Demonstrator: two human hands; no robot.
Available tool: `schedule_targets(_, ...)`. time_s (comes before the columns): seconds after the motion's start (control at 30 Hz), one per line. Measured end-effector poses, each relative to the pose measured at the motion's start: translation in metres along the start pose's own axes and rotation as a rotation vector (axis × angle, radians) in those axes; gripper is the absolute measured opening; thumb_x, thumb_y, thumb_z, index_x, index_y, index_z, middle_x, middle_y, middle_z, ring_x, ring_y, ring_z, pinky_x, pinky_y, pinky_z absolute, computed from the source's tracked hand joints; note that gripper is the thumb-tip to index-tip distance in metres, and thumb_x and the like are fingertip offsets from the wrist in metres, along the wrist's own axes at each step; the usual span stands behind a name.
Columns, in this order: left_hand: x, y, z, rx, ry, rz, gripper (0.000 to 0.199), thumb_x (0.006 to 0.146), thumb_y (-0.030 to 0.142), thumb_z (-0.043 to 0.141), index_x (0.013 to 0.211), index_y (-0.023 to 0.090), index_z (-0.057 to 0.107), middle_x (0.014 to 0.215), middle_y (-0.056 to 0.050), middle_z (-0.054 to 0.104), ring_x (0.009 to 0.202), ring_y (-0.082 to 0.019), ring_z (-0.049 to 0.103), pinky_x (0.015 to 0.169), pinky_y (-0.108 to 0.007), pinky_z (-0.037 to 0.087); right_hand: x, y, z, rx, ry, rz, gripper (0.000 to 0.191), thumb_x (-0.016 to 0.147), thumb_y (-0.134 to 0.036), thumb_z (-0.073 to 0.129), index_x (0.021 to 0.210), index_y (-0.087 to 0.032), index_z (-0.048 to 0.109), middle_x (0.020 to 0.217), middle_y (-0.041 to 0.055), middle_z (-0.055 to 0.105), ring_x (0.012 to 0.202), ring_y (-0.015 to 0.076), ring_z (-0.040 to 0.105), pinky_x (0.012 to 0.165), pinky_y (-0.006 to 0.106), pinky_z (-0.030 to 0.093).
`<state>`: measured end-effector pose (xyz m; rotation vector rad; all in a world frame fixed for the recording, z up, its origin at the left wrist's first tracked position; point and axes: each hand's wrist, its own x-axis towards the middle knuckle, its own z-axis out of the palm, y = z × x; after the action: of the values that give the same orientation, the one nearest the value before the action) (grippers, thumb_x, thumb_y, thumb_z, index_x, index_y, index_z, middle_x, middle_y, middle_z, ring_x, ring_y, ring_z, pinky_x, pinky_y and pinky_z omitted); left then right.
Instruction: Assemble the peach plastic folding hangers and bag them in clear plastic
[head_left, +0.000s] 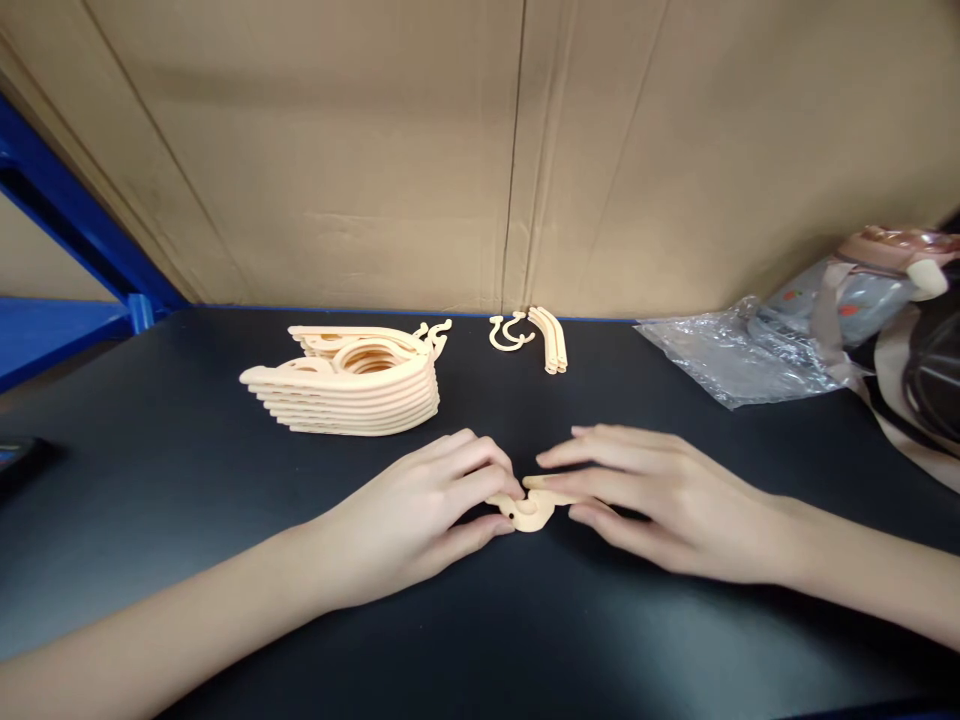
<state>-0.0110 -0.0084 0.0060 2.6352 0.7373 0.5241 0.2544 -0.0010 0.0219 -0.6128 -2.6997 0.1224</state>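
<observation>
A cream plastic hanger part (531,516), curved and with a small dark hole at its left, lies low over the black table between my two hands. My left hand (420,505) pinches its left end between thumb and fingers. Around the right end, my right hand (667,500) has its thumb and fingers closed, the upper fingers stretched out straighter. Both ends of the part are partly hidden by fingers. Beyond my left hand rests a stack of cream folding hangers (352,400). Some loose hooks (510,346) and slim curved hanger pieces (551,340) lie farther back.
At the back right, a clear plastic bag (739,355) lies by a drinking bottle (847,290) with a strap. A dark object (19,458) sits at the left edge. Cardboard (360,150) stands behind the black table (420,650), with a blue metal frame (67,220) at left.
</observation>
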Motion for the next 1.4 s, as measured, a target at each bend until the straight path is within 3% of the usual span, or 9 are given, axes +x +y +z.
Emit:
schedule_targets(0.2, 0.001, 0.002, -0.002, 0.031, 0.001, 0.003, 0.012, 0.097, 0.018, 0.054, 0.107, 0.02, 0.061, 0.108, -0.004, 0.062, 0.095, -0.017, 0.054, 0.087, -0.03, 0.04, 0.045, 0.047, -0.013, -0.166, 0.068, 0.11, 0.025, 0.097, -0.029, 0.052, 0.112, -0.019, 0.07, 0.114, 0.009, 0.069, 0.102, 0.0237, 0.066, 0.091, 0.041, 0.053)
schedule_targets(0.4, 0.0, 0.001, -0.001, 0.021, 0.027, 0.013, 0.015, 0.095, 0.019, 0.057, 0.109, 0.021, 0.06, 0.109, -0.004, 0.063, 0.094, -0.018, 0.055, 0.083, -0.029, 0.039, 0.1, 0.092, 0.007, -0.348, -0.003, 0.287, 0.024, 0.095, -0.03, 0.055, 0.097, -0.018, 0.075, 0.102, 0.0098, 0.068, 0.096, 0.0239, 0.063, 0.077, 0.033, 0.047)
schedule_targets(0.53, -0.002, -0.001, 0.0, 0.018, 0.054, 0.036, 0.017, 0.095, 0.02, 0.058, 0.111, 0.021, 0.059, 0.111, -0.004, 0.063, 0.096, -0.018, 0.055, 0.082, -0.029, 0.038, 0.127, 0.104, 0.025, -0.395, 0.004, 0.378, 0.026, 0.09, -0.034, 0.063, 0.082, -0.013, 0.077, 0.092, 0.0143, 0.069, 0.094, 0.0293, 0.061, 0.079, 0.038, 0.041)
schedule_targets(0.67, -0.003, 0.0, -0.001, 0.015, 0.069, 0.041, 0.016, 0.095, 0.018, 0.056, 0.11, 0.02, 0.06, 0.11, -0.004, 0.063, 0.094, -0.017, 0.055, 0.083, -0.029, 0.038, 0.142, 0.105, 0.033, -0.373, 0.0, 0.451, 0.023, 0.086, -0.032, 0.066, 0.077, -0.015, 0.077, 0.086, 0.0122, 0.072, 0.086, 0.0262, 0.063, 0.079, 0.037, 0.038)
schedule_targets(0.83, -0.004, -0.001, -0.002, 0.031, 0.089, 0.054, 0.017, 0.095, 0.016, 0.056, 0.111, 0.02, 0.06, 0.11, -0.004, 0.062, 0.095, -0.017, 0.055, 0.084, -0.028, 0.038, 0.134, 0.092, 0.03, -0.307, -0.019, 0.47, 0.018, 0.085, -0.026, 0.066, 0.071, -0.018, 0.076, 0.076, 0.0066, 0.073, 0.074, 0.0212, 0.062, 0.073, 0.033, 0.037)
schedule_targets(1.2, -0.003, 0.0, -0.001, 0.085, 0.171, 0.103, 0.016, 0.096, 0.014, 0.051, 0.108, 0.019, 0.061, 0.104, -0.004, 0.065, 0.093, -0.016, 0.056, 0.083, -0.028, 0.041, 0.054, 0.015, 0.016, -0.034, -0.003, 0.26, 0.023, 0.087, -0.027, 0.068, 0.066, -0.018, 0.065, 0.07, -0.0025, 0.065, 0.07, 0.0137, 0.056, 0.074, 0.031, 0.035)
schedule_targets(1.3, -0.003, 0.0, -0.001, 0.08, 0.164, 0.106, 0.016, 0.096, 0.013, 0.052, 0.108, 0.018, 0.061, 0.105, -0.005, 0.065, 0.094, -0.017, 0.056, 0.083, -0.028, 0.04, 0.05, 0.024, 0.005, -0.018, 0.03, 0.343, 0.027, 0.092, -0.038, 0.061, 0.072, -0.02, 0.065, 0.071, -0.002, 0.065, 0.069, 0.0141, 0.057, 0.071, 0.031, 0.037)
schedule_targets(1.4, -0.004, 0.0, -0.001, 0.068, 0.156, 0.103, 0.016, 0.096, 0.012, 0.052, 0.109, 0.018, 0.061, 0.106, -0.005, 0.064, 0.093, -0.017, 0.055, 0.083, -0.028, 0.04, 0.057, 0.059, -0.005, -0.062, 0.072, 0.545, 0.025, 0.092, -0.046, 0.057, 0.089, -0.022, 0.061, 0.074, -0.0021, 0.066, 0.062, 0.0144, 0.057, 0.061, 0.029, 0.036)
